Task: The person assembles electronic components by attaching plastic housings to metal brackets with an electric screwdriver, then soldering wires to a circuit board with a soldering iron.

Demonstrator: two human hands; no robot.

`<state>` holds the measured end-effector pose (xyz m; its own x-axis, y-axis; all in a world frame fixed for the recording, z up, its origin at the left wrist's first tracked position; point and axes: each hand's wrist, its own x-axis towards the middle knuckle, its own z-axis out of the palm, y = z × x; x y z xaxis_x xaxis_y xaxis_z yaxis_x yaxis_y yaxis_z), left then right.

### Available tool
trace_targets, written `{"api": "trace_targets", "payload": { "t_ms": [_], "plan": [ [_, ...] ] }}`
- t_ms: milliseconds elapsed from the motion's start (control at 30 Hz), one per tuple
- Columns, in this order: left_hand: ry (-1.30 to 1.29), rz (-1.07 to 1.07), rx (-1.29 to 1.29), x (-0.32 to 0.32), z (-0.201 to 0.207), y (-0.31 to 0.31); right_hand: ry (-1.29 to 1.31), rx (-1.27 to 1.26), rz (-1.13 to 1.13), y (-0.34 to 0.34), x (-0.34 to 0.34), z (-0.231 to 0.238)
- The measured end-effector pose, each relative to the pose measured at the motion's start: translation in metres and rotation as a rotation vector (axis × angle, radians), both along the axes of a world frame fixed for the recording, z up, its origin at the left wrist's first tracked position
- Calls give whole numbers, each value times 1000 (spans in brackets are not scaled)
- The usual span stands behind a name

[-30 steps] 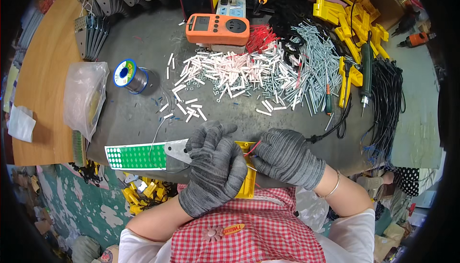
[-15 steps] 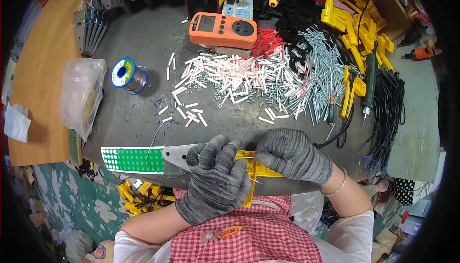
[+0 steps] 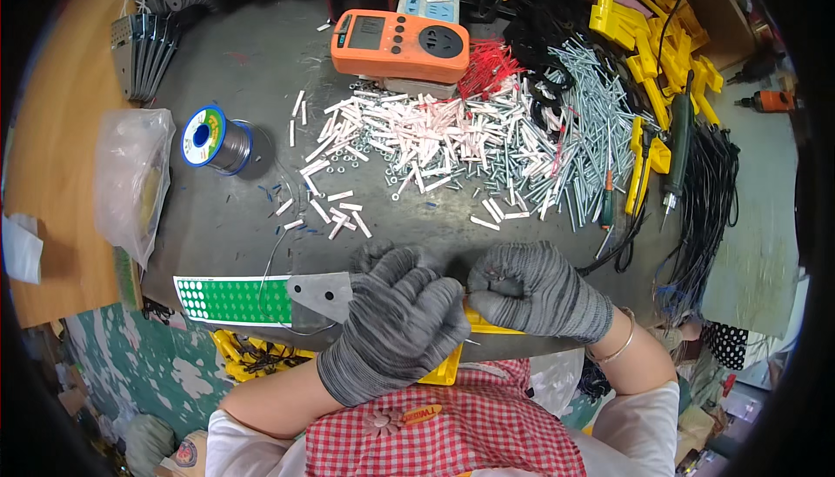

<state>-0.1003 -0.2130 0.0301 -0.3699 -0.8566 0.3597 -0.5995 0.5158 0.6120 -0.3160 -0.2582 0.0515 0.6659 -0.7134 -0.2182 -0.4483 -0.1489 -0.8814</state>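
Observation:
My left hand [image 3: 396,329], in a grey knitted glove, is curled over a yellow plastic part [image 3: 446,367], which shows below and to the right of the fingers. A flat grey metal plate [image 3: 319,296] with holes sticks out to the left from under that hand, overlapping a green sticker sheet [image 3: 248,300]. My right hand [image 3: 539,290], gloved alike, is closed in a pinch just right of the left, above the part's right arm. Whatever lies between its fingertips is hidden. A thin pale wire end [image 3: 472,341] pokes out below the left knuckles.
Beyond my hands lie piles of white sleeves [image 3: 435,133], long screws [image 3: 591,129] and red wires [image 3: 489,68]. An orange meter [image 3: 400,46] stands behind them. Left is a solder spool [image 3: 216,142]; right are a soldering iron [image 3: 680,146], black cables [image 3: 709,181] and yellow parts [image 3: 644,29].
My left hand has shifted slightly right and covers more of the yellow part. My right hand has moved slightly right, still pinched. The whole view has shifted a little.

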Motion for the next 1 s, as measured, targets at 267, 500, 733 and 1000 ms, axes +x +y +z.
{"api": "trace_targets", "payload": {
  "t_ms": [267,500,733,1000],
  "plan": [
    [150,-38,114,1,-6,-5,385,-626,328,10,0,10],
    [165,-54,252,5,-2,-4,50,-217,-173,25,-8,14],
    [206,-57,196,4,-4,-5,-65,237,-375,20,-7,12],
    [215,-65,382,10,-3,-4,-1,-73,-298,30,-5,-3]
  ]
}}
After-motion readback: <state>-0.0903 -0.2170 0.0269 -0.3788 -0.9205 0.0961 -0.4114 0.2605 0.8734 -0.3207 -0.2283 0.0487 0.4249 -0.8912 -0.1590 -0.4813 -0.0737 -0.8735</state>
